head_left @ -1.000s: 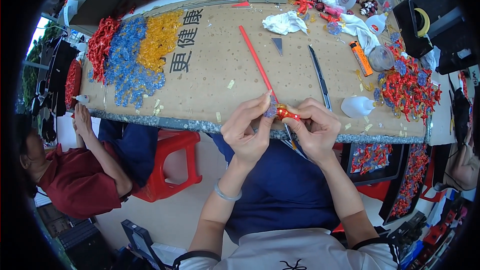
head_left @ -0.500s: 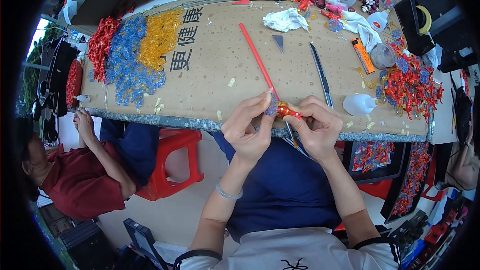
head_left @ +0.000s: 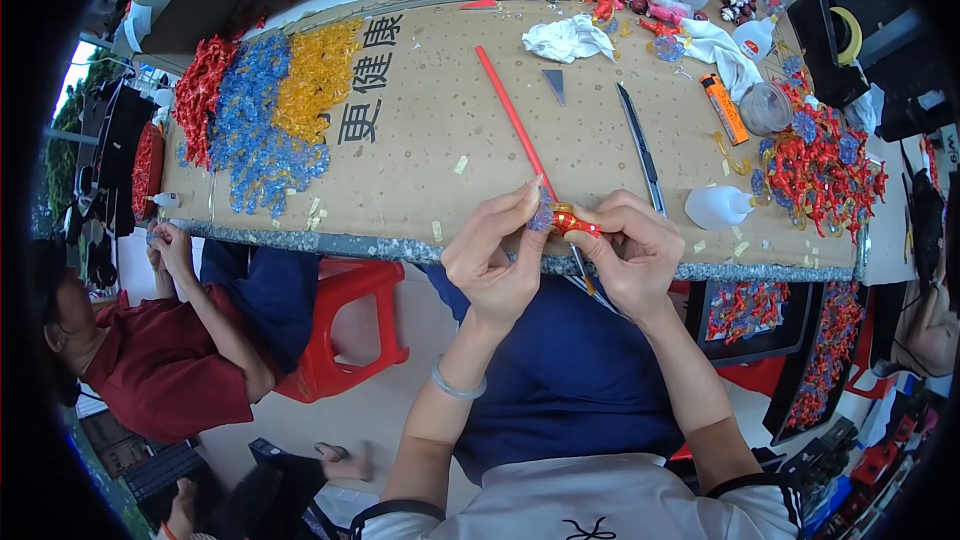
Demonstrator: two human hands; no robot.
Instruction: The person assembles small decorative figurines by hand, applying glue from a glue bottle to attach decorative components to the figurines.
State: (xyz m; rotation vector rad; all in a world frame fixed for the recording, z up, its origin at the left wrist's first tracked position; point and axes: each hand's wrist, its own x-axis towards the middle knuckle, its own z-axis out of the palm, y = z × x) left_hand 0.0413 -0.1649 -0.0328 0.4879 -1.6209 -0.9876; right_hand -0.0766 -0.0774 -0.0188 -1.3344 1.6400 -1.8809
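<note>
Close to the table's front edge, my left hand (head_left: 497, 252) pinches a translucent bluish-purple plastic piece (head_left: 541, 218). My right hand (head_left: 637, 248) grips a small glossy red figurine with gold markings (head_left: 576, 222), its end against the bluish piece. Whether the two are joined or only touching, I cannot tell. A long red stick (head_left: 512, 112) lies on the table, running toward my hands; a thin tool tip (head_left: 584, 275) shows between them, beyond the edge. To the right are a utility knife (head_left: 643, 152) and a white squeeze bottle (head_left: 718, 207).
Red (head_left: 203, 90), blue (head_left: 258, 125) and yellow pieces (head_left: 318, 70) lie heaped at left. Finished-looking red figurines (head_left: 822, 172) pile up at right, near an orange tube (head_left: 725, 108) and a round clear tub (head_left: 767, 108). A seated co-worker (head_left: 165, 360) is at left, beside a red stool (head_left: 350, 325).
My hands and what they hold have barely moved. Another person's legs and feet have come into view at the lower left. The seated co-worker's hands have shifted slightly.
</note>
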